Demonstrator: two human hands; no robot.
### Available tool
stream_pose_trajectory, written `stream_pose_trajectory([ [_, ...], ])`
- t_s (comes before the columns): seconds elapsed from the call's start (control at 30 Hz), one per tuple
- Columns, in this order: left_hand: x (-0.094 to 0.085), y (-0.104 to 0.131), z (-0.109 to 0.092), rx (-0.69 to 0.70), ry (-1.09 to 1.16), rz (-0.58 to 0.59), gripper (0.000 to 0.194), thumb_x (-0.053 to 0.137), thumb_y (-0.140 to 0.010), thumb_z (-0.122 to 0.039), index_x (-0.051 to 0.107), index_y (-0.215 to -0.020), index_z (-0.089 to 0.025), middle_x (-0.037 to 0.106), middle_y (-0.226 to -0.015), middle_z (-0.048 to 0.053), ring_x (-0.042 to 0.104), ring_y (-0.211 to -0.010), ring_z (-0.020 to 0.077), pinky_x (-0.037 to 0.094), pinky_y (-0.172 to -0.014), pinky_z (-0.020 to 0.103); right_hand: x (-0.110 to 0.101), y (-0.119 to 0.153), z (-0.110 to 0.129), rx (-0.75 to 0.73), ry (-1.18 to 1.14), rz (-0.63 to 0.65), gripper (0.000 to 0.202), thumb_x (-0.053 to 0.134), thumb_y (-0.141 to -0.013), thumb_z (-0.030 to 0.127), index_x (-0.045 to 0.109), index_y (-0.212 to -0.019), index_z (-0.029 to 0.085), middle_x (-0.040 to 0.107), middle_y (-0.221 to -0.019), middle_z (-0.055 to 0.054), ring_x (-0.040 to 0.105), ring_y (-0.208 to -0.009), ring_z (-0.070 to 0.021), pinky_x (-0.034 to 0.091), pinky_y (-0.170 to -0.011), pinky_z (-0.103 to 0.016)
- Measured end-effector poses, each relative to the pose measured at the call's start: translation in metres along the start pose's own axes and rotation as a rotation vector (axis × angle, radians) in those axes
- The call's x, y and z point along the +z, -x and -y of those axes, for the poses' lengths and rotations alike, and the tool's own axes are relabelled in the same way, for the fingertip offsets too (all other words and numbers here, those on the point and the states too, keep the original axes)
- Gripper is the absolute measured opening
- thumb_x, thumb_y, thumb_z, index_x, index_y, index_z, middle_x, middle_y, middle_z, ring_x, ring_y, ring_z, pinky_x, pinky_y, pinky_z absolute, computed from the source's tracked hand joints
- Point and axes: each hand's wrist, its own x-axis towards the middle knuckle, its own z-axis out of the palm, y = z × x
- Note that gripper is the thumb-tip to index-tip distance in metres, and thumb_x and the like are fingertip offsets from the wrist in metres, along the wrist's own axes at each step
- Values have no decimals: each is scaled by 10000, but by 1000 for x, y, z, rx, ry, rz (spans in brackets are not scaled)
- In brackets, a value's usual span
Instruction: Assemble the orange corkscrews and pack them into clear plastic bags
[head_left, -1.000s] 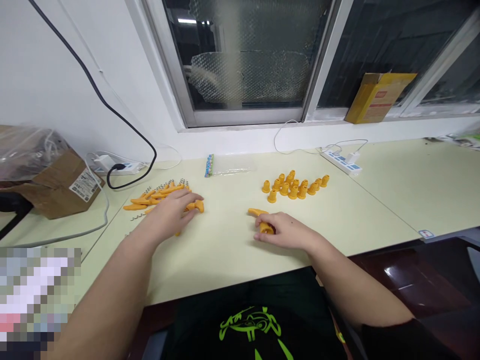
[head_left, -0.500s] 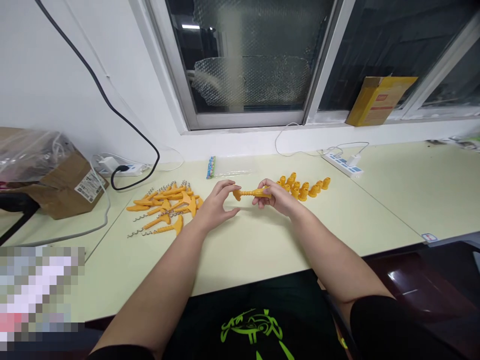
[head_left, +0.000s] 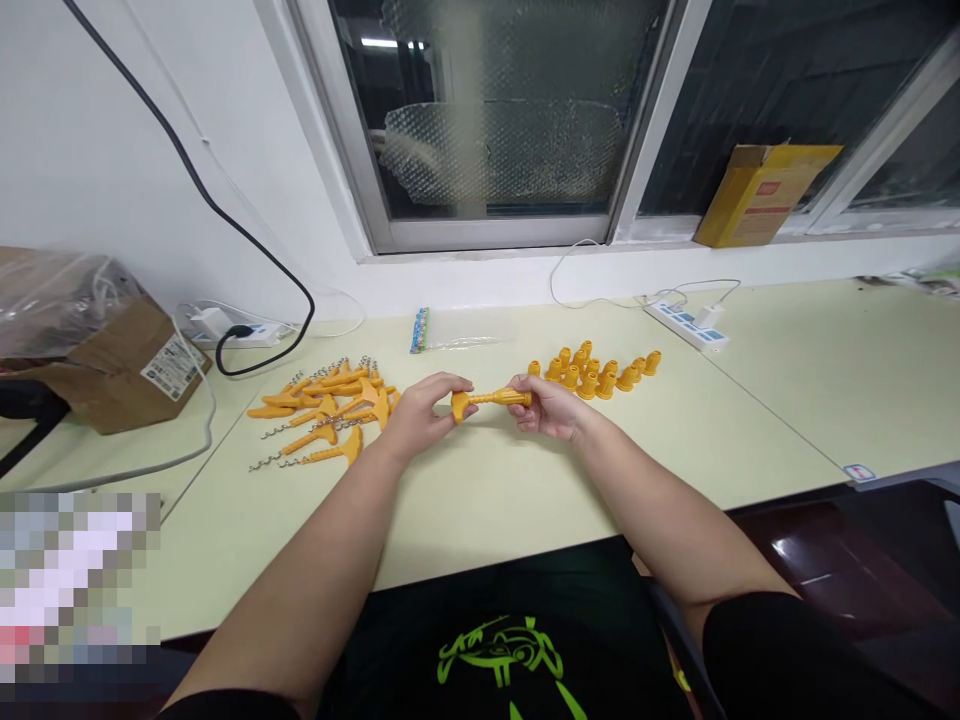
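Above the table, both hands hold a yellow corkscrew [head_left: 481,399] lying level between them. My left hand [head_left: 426,415] pinches its T-shaped handle between thumb and fingers. My right hand [head_left: 551,408] grips a yellow bell-shaped cap [head_left: 514,397] fitted over the other end, so the metal spiral is hidden. To the left lies a pile of yellow corkscrews [head_left: 337,400] with bare metal spirals. Several more yellow caps [head_left: 589,384] stand upright just beyond my right hand.
A clear plastic bag [head_left: 465,328] with a coloured strip lies at the back. A cardboard box [head_left: 112,350] and a power strip [head_left: 259,335] sit at left; another power strip [head_left: 686,325] is at back right. A yellow carton [head_left: 757,200] leans on the window.
My left hand has closed from open fingers onto the corkscrew's handle. The corkscrew and both hands have shifted slightly toward me, and more of the standing caps shows.
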Motion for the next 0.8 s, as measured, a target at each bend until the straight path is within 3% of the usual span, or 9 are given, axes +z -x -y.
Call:
stream_pose_trajectory([
  [0.1,0,2,-3,-146,78,-11,397,774,-856,-467,668,-1162,-238,750,-1076,83,710,-1005,238,557,-869,355,0,1,-1,-72,100,-4,170,647,-822,329,540,-894,218,552,-621,37,388,-507,-92,326,-504,-211],
  [0.23,4,2,-8,-355,295,-2,553,753,-867,-502,521,-1295,-239,735,-880,39,705,-748,184,536,-693,288,2,2,-2,-188,205,-7,231,675,-812,337,533,-959,231,612,-672,34,458,-553,-103,371,-562,-231],
  [0.43,9,-1,-12,-476,541,-20,721,732,-876,-525,344,-1430,-274,667,-749,-32,639,-590,135,540,-630,263,0,-2,-9,-366,400,-1,286,657,-872,450,502,-1007,250,672,-774,20,524,-616,-126,423,-651,-277],
  [0.53,11,-3,-16,-504,553,-35,704,686,-907,-534,331,-1459,-282,615,-651,-69,601,-527,125,536,-610,257,-1,-2,-10,-446,512,-14,279,621,-902,469,496,-1035,258,655,-807,14,530,-656,-140,429,-672,-294],
  [0.67,14,-6,-16,-583,581,-111,600,625,-942,-517,376,-1434,-278,519,-515,-107,564,-455,124,493,-568,227,-3,1,-11,-570,866,-116,233,655,-856,373,564,-1027,242,618,-909,-13,515,-723,-153,417,-679,-300],
  [0.8,16,-8,-4,-686,664,-111,474,654,-891,-548,503,-1227,-248,579,-573,-69,604,-503,132,526,-579,246,-5,2,-10,-666,1054,-161,210,631,-856,316,580,-1038,225,621,-978,-27,517,-776,-160,420,-730,-311],
])
